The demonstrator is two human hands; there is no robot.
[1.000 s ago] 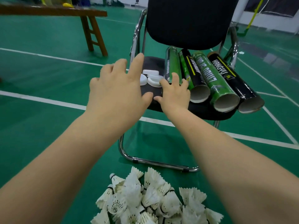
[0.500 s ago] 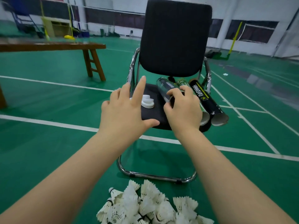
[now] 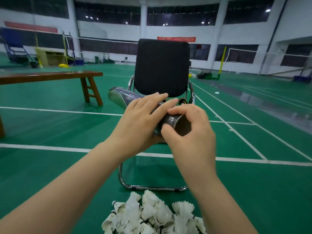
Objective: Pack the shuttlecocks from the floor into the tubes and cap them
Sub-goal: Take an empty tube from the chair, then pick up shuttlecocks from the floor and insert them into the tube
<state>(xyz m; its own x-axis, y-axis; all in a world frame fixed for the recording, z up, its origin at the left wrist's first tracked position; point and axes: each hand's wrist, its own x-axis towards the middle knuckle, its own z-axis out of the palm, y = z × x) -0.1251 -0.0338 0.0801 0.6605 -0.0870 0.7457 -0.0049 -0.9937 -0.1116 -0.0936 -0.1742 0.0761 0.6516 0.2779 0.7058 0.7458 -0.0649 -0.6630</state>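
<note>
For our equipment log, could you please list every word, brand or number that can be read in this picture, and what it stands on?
No text can be read in this picture.
grey tube: a small printed patch, too blurred to read.
red banner on the far wall: lettering too small and blurred to read.
red strip on the left wall: no lettering can be made out.

tube (image 3: 124, 97): glossy | chair back (image 3: 162, 68): matt cloth | chair frame (image 3: 148, 187): shiny metal | bench (image 3: 50, 76): glossy wood
</note>
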